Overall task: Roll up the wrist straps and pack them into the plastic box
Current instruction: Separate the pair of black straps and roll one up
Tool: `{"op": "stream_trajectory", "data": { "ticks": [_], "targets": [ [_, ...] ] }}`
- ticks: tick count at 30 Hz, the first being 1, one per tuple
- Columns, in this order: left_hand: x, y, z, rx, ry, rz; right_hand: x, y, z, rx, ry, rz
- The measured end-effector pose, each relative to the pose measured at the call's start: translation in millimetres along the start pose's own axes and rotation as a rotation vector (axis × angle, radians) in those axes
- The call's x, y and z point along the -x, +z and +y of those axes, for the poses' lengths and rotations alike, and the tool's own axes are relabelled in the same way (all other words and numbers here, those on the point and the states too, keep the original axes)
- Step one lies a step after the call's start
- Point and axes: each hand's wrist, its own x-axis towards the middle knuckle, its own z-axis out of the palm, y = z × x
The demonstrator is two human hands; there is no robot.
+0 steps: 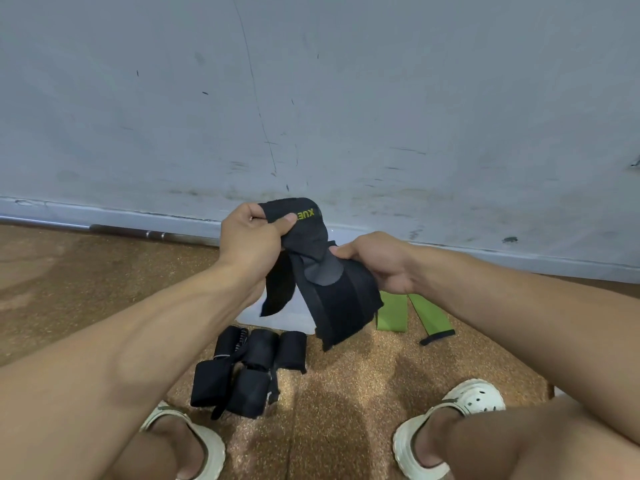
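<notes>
Strap in hand: a black wrist strap (325, 271) is held up in the air between the two hands, in front of the grey wall (311, 98) and above the floor; yellow-green lettering is seen on its upper end.
Left hand (256, 240): the fingers and thumb are curled round the strap's upper, bunched end, which is firmly gripped.
Right hand (377, 261): the strap's edge is pinched at the middle, beside a smooth grey patch, with the thumb on top and the fingers tucked underneath.
Handling: the strap is judged to be light, soft and limp (its free ends droop under their own weight), so it is unlikely to be damaged by a firm hold; a roll is best started from one end, with the tail kept taut.
Texture: woven, matte fabric is suggested, with a fuzzier band near the lower end (possibly hook-and-loop, though this cannot be confirmed).
Rolled straps (249, 368): several black rolls are grouped on the floor near the feet, short and cylindrical, touching one another.
Plastic box (277, 313): a pale, translucent edge is seen just behind the rolls, mostly hidden by the hanging strap.
Green straps (412, 311): two flat bright-green strips lie unrolled on the speckled brown floor (346, 393), right of the box.
</notes>
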Motion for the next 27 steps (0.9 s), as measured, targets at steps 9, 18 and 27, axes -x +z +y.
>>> {"op": "stream_trajectory", "data": {
  "ticks": [9,18,27],
  "targets": [
    [-5,-8,-6,-0.227,-0.194,-0.181,28,-5,-10,0.586,-0.066,-0.247],
    [1,-15,3,-0.513,-0.041,-0.743,33,-32,-15,0.728,-0.524,-0.057],
    [3,-20,-3,-0.798,-0.132,-0.775,13,-46,-4,0.529,-0.557,-0.081]
  ]
}}
